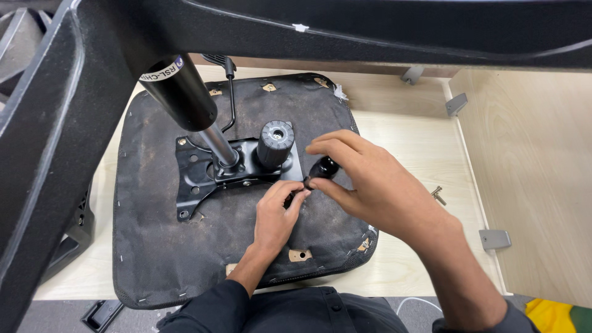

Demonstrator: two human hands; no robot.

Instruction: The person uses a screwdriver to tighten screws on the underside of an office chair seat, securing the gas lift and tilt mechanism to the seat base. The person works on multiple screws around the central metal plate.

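Both hands (308,185) pinch a small black knob (323,168), mostly hidden.

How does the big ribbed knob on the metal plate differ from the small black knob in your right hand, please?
The ribbed knob is larger and stands free on the metal plate; the small knob is slimmer, smoother and gripped by the right hand, with the left hand touching its end. Both are dark.

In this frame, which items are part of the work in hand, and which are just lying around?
In hand:
right hand gripping a small black knob
left hand at the knob's end
black metal plate on the upturned seat
gas cylinder

Lying about:
loose bolt
grey brackets
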